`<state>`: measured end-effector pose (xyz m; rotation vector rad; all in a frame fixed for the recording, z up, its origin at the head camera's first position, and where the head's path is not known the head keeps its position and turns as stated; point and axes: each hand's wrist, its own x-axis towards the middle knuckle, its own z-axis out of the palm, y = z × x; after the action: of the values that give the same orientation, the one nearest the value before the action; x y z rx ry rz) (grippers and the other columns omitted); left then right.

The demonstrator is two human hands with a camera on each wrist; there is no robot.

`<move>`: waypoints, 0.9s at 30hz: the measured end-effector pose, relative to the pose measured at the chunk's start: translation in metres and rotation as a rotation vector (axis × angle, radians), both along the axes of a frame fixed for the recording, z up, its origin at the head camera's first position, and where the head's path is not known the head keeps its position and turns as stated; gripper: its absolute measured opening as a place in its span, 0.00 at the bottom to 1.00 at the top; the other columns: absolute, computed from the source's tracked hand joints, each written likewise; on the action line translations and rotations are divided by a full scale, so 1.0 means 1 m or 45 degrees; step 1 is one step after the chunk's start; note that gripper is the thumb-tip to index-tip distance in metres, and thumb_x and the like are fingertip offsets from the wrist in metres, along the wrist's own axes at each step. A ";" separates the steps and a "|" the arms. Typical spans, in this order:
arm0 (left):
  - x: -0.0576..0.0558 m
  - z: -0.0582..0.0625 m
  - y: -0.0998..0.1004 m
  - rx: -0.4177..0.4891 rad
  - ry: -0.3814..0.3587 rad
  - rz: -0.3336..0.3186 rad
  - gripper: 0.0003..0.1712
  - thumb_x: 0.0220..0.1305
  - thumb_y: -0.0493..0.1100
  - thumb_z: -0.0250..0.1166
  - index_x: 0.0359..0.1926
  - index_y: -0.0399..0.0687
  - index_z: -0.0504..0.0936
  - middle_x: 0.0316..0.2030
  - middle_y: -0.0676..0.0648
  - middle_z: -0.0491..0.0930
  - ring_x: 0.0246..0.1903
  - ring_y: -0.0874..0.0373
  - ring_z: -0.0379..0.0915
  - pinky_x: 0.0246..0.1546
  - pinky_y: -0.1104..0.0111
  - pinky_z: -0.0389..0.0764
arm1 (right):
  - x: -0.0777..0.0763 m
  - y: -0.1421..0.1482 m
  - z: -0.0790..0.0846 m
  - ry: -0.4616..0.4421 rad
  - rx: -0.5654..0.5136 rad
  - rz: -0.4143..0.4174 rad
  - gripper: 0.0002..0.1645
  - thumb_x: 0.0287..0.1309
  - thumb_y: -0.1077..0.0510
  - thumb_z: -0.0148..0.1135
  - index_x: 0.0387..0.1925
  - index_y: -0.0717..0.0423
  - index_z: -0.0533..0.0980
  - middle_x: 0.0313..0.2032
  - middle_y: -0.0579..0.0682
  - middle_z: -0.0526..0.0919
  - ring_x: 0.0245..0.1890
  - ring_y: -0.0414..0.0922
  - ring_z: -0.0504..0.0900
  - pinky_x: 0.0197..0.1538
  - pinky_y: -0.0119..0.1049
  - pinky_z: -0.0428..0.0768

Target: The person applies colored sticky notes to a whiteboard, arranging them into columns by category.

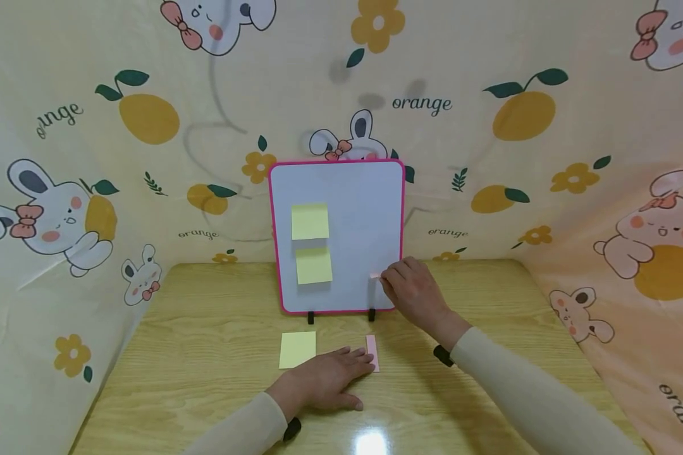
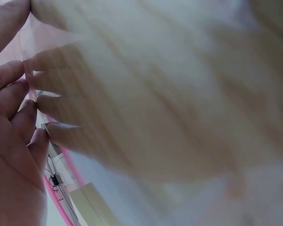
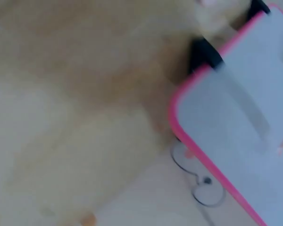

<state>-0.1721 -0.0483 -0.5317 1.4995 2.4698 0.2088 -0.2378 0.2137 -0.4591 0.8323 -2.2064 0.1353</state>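
Note:
A whiteboard (image 1: 353,215) with a pink frame stands upright on black feet at the back of the table. Two yellow sticky notes (image 1: 310,221) are stuck one above the other on its left half. My right hand (image 1: 412,291) pinches a small pink sticky note (image 1: 374,276) in front of the board's lower right part. My left hand (image 1: 327,382) lies palm down with fingers extended, its fingertips at a narrow pink sticky-note pad (image 1: 372,347). Just behind that hand lies a yellow sticky-note pad (image 1: 298,349), one corner covered by the hand.
The pale wooden table (image 1: 205,354) meets a patterned cloth (image 1: 148,208) with rabbits and oranges at the back and both sides. Black feet (image 1: 372,315) hold the board's lower edge. Each wrist wears a black band (image 1: 444,355).

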 end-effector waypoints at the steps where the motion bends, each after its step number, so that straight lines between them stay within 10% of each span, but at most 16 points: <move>1: 0.000 0.000 0.000 0.002 0.004 -0.002 0.42 0.75 0.68 0.58 0.81 0.56 0.64 0.81 0.54 0.60 0.81 0.58 0.53 0.82 0.63 0.60 | -0.003 -0.001 0.006 0.022 0.007 -0.013 0.07 0.63 0.61 0.73 0.37 0.57 0.81 0.35 0.51 0.85 0.38 0.52 0.80 0.36 0.43 0.77; 15: 0.000 -0.001 -0.002 0.019 -0.038 0.014 0.42 0.74 0.68 0.59 0.81 0.57 0.65 0.81 0.55 0.59 0.81 0.58 0.54 0.82 0.63 0.59 | -0.034 -0.022 0.064 0.272 0.009 -0.044 0.06 0.70 0.60 0.67 0.42 0.61 0.81 0.39 0.55 0.86 0.41 0.54 0.80 0.38 0.44 0.78; 27: 0.000 -0.001 -0.001 0.033 -0.037 0.011 0.42 0.74 0.68 0.59 0.81 0.57 0.65 0.81 0.55 0.60 0.81 0.57 0.54 0.82 0.62 0.60 | -0.058 -0.033 0.078 0.442 -0.022 -0.052 0.05 0.69 0.62 0.67 0.38 0.61 0.80 0.38 0.54 0.86 0.42 0.54 0.82 0.38 0.44 0.81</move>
<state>-0.1724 -0.0497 -0.5330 1.4853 2.4603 0.2636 -0.2955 0.1803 -0.3811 0.7390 -1.8919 -0.0107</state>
